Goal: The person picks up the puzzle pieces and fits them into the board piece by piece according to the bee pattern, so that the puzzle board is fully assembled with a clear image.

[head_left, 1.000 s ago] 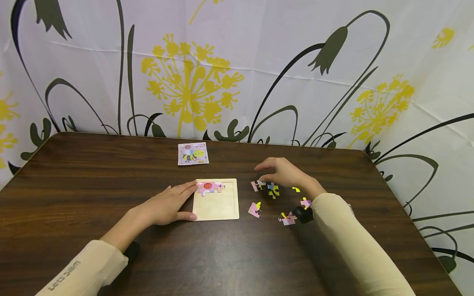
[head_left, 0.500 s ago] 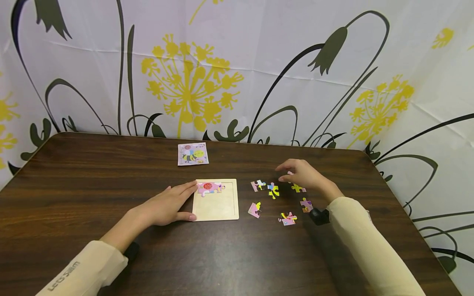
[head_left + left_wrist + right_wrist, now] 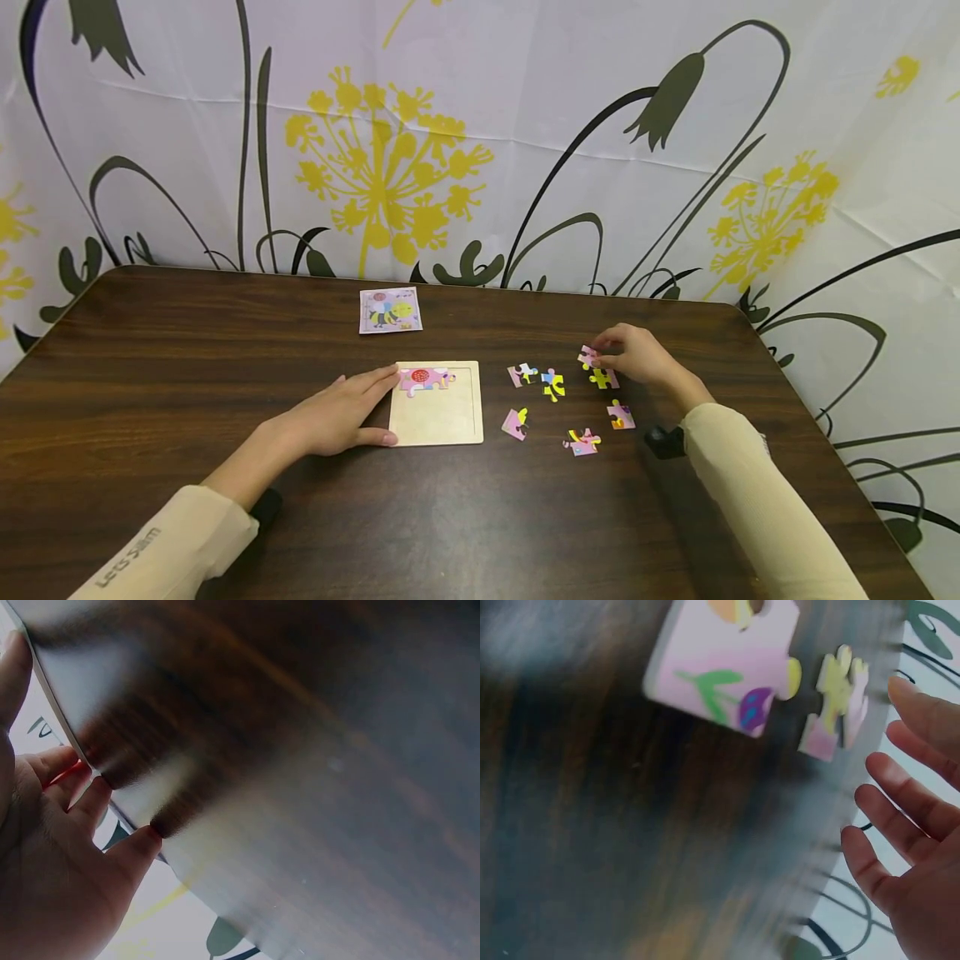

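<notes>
My left hand [image 3: 326,417] rests at the left edge of a square wooden puzzle board [image 3: 438,421], its fingers straight and the thumb apart; it shows at the left of the left wrist view [image 3: 67,840]. A joined pink strip with a red round shape [image 3: 422,380] lies in the board's upper left. My right hand [image 3: 637,354] is over the far right group, fingers slightly bent, beside a pink puzzle piece [image 3: 587,357] and a yellow-and-pink piece [image 3: 603,379]. In the right wrist view the right hand [image 3: 922,817] has spread fingers and no visible grip.
Loose puzzle pieces lie right of the board: a pink-and-white one [image 3: 522,375], a yellow-and-black one [image 3: 553,385], a pink-and-yellow one [image 3: 515,423], a striped one [image 3: 582,442] and a flower-printed one [image 3: 621,415]. A bee picture card [image 3: 390,310] lies behind the board. A patterned curtain [image 3: 480,142] stands beyond the table [image 3: 225,333].
My right hand has moved right from above the pink-and-white and yellow-and-black pieces to the far right pieces, uncovering several on the way. The left hand has stayed on the board.
</notes>
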A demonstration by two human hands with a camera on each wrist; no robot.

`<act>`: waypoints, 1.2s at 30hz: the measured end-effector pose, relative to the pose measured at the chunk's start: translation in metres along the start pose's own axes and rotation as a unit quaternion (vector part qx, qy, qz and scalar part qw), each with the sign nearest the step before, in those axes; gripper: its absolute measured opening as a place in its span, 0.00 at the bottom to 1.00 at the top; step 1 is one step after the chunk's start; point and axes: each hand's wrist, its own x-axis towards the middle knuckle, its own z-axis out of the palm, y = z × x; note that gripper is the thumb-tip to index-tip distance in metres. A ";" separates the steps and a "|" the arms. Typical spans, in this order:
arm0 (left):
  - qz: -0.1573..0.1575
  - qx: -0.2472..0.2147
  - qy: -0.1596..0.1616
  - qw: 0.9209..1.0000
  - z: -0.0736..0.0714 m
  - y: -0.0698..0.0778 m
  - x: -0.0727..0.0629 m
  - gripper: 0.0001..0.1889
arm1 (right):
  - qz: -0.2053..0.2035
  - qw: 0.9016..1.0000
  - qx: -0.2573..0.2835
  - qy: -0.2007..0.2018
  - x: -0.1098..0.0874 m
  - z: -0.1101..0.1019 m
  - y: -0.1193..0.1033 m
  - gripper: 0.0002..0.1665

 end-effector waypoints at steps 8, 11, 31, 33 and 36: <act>-0.003 0.002 -0.002 1.000 0.000 -0.001 0.001 0.42 | 0.005 1.000 0.002 0.016 -0.001 0.005 0.008 0.13; -0.004 0.002 -0.005 1.000 0.000 -0.001 0.001 0.43 | 0.002 1.000 0.002 0.021 0.000 0.006 0.009 0.13; -0.006 0.000 -0.008 1.000 -0.002 0.001 0.000 0.42 | 0.006 1.000 0.004 0.026 0.002 0.011 0.011 0.10; -0.007 0.001 -0.008 1.000 -0.002 0.001 0.000 0.42 | 0.012 1.000 0.008 0.022 0.002 0.010 0.012 0.11; -0.007 0.001 -0.007 1.000 -0.002 0.001 0.000 0.43 | 0.018 1.000 0.013 0.019 0.002 0.009 0.013 0.12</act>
